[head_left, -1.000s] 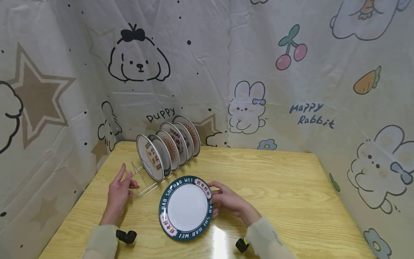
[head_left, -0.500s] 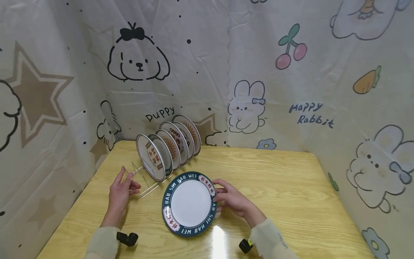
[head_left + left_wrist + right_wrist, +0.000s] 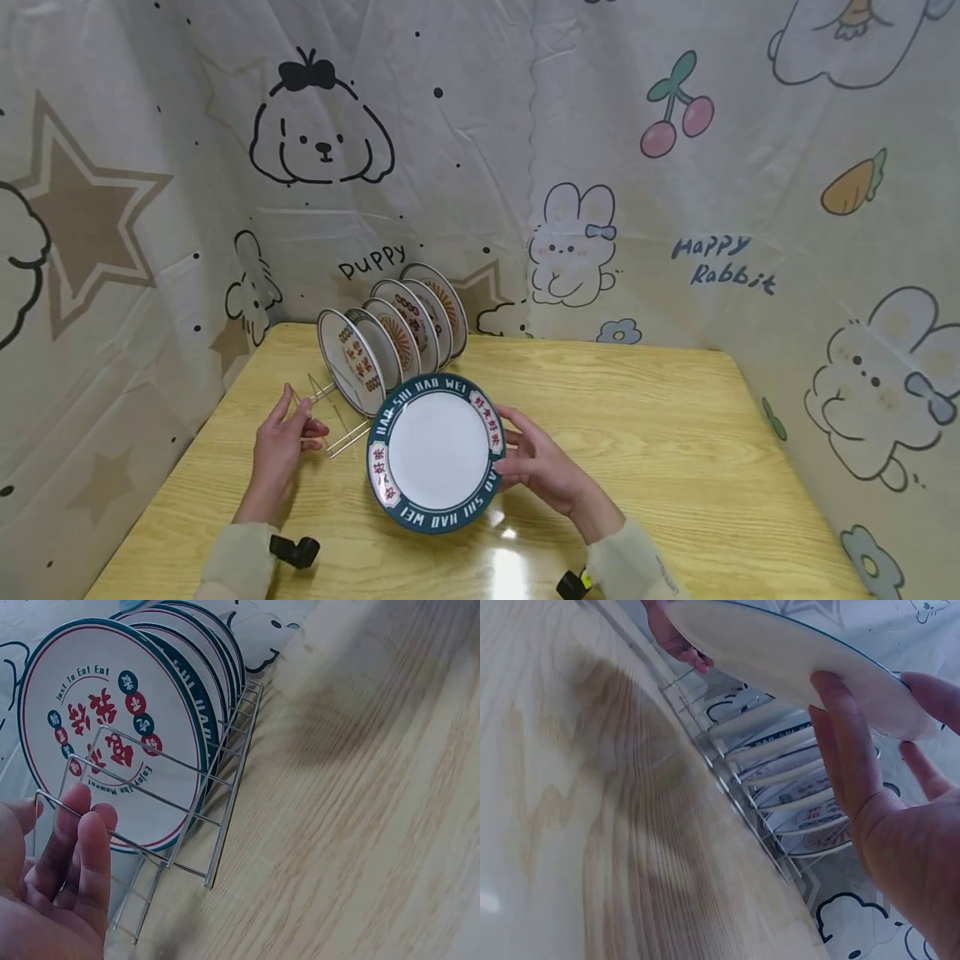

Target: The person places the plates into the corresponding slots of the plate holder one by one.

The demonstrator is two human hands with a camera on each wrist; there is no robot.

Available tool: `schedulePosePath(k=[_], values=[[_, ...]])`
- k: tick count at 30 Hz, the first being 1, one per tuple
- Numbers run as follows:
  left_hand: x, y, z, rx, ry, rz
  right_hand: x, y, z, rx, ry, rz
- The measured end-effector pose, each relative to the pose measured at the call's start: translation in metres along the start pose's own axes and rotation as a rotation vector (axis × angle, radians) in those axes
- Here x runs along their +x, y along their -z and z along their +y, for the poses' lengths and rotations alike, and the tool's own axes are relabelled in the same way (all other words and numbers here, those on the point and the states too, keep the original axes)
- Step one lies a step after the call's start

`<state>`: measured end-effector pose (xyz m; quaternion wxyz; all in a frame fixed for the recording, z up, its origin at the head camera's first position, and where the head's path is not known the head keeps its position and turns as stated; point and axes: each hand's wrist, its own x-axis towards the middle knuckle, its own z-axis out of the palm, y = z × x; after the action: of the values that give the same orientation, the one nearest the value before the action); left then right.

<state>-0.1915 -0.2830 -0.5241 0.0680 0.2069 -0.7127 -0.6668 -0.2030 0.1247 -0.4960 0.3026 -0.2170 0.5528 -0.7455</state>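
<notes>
My right hand [image 3: 546, 467] grips a round plate [image 3: 438, 450] by its right edge. This plate has a white centre and a dark teal rim with lettering and red characters. In the right wrist view its pale underside [image 3: 780, 664] shows raised over the table, fingers beneath and thumb at the edge. On the left, my left hand [image 3: 281, 437] pinches the end wire of a metal dish rack [image 3: 223, 825]. Several plates stand on edge in the rack, the nearest a white plate [image 3: 112, 735] with red characters.
The rack stands at the left of a wooden table [image 3: 622, 417]. A printed cloth [image 3: 480, 125] with cartoon animals hangs behind the table and along both sides. Black wrist cameras [image 3: 295, 551] sit at my sleeves.
My right hand has lifted the teal-rimmed plate, tipping its face more toward the head camera and bringing it closer to the rack. My left hand keeps its place on the rack.
</notes>
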Motion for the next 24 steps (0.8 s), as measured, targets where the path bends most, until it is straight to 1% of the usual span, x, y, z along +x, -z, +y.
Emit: schedulePosePath(k=[3, 7, 10, 12, 17, 21, 24], values=[[-0.002, 0.0, 0.0, 0.021, 0.0, -0.003, -0.003, -0.004, -0.002, 0.007, 0.046, -0.009], [-0.003, 0.0, 0.001, 0.012, 0.006, -0.005, -0.006, -0.012, -0.006, -0.012, 0.096, 0.003], [-0.004, -0.001, 0.001, -0.002, 0.005, -0.001, -0.005, -0.02, -0.008, -0.029, 0.155, -0.002], [-0.004, -0.001, 0.001, 0.008, 0.002, 0.002, -0.004, -0.026, -0.009, -0.039, 0.196, -0.007], [-0.005, -0.001, 0.001, 0.056, 0.0, 0.0, 0.006, -0.041, -0.006, -0.071, 0.274, -0.015], [-0.004, 0.001, 0.001, 0.047, 0.002, -0.017, 0.016, -0.051, 0.0, -0.1, 0.319, -0.004], [-0.003, 0.002, 0.0, 0.038, -0.011, -0.033, 0.022, -0.056, 0.005, -0.114, 0.351, 0.009]])
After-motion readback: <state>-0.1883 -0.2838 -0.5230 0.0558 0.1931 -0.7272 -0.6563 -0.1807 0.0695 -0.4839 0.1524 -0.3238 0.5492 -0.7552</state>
